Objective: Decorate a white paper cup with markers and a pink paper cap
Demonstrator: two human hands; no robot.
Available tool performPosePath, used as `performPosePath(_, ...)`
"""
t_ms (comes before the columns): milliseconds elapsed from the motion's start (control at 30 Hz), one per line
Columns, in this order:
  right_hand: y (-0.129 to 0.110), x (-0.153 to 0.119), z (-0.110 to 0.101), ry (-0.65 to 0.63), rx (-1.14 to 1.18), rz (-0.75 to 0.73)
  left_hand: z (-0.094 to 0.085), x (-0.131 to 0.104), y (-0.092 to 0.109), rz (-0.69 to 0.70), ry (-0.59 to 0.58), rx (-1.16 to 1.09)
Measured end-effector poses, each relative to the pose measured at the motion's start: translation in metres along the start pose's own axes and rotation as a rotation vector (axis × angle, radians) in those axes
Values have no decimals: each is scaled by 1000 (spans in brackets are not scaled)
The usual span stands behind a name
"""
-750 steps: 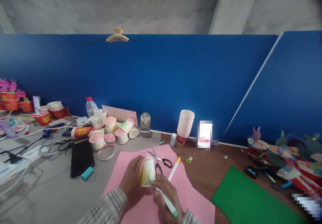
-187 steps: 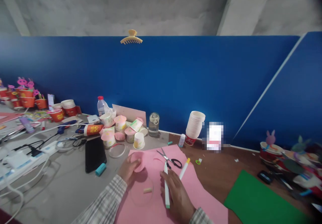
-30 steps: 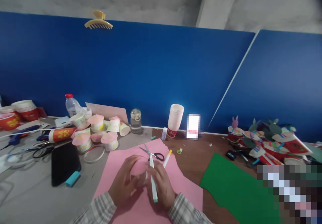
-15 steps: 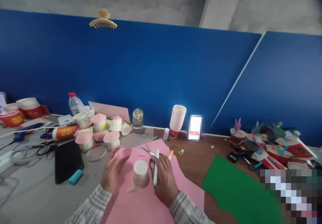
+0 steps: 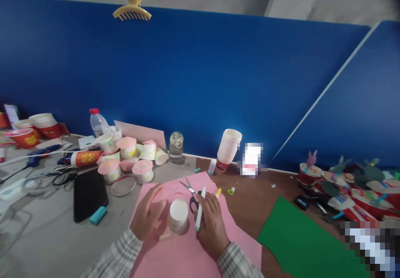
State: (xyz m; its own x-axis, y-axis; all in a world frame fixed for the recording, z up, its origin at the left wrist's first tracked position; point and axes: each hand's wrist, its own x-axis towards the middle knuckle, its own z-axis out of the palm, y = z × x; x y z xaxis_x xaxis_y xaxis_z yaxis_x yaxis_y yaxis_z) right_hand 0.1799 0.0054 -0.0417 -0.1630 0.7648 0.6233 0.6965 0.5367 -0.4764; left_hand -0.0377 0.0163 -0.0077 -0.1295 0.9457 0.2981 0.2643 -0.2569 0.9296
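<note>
On pink paper (image 5: 193, 259), a white paper cup (image 5: 178, 213) stands between my hands, bottom up as far as I can tell. My left hand (image 5: 148, 213) is just left of the cup, fingers apart, with nothing visible in it. A white marker with a green end (image 5: 200, 211) is held in my right hand (image 5: 214, 226). Scissors (image 5: 193, 194) with dark handles lie partly spread beside the right fingers. Near the cup's base lies a small beige piece (image 5: 165, 236). A thin reddish curve shows on the paper behind the cup.
Cups with pink paper tops (image 5: 143, 167) cluster at left, near a black phone-like slab (image 5: 89, 194) and teal marker cap (image 5: 98, 215). A glass jar (image 5: 176, 148), glue stick (image 5: 212, 166) and tilted cup stack (image 5: 229, 144) stand behind. Green paper (image 5: 300, 236) lies right.
The pink paper piece that was in my left hand is no longer seen there, and the left fingers have opened. My right hand still has the marker. The view has shifted slightly.
</note>
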Motion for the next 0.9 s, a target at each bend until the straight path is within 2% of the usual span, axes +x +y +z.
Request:
performPosePath(100, -1, 0, -1, -18, 21, -1, -1, 1, -2, 143, -65, 236)
performPosePath(300, -7, 0, -4, -25, 31, -44, -3, 6, -13, 227, -190, 387)
performPosePath(400, -9, 1, -6, 16, 26, -63, -9, 5, -5, 261, -102, 405)
performPosePath(467, -10, 1, -7, 40, 23, -70, -16, -3, 2, 253, -16, 447)
performPosePath(500, -10, 1, -8, 48, 24, -75, -20, -9, 5, 251, -15, 484)
performPosePath(567, -11, 1, -8, 50, 34, -91, -26, -25, 9, 220, -115, 590)
performPosePath(633, -10, 1, -7, 37, 42, -106, -28, -40, 10, 171, -279, 693)
performPosePath(733, -8, 1, -5, 10, 34, -112, -22, -53, 10, 89, -429, 813)
performPosePath(833, -6, 1, -3, -2, 21, -110, -14, -55, 9, 70, -497, 817)
performPosePath(900, -6, 1, -3, 16, 21, -106, -15, -51, 10, 93, -473, 764)
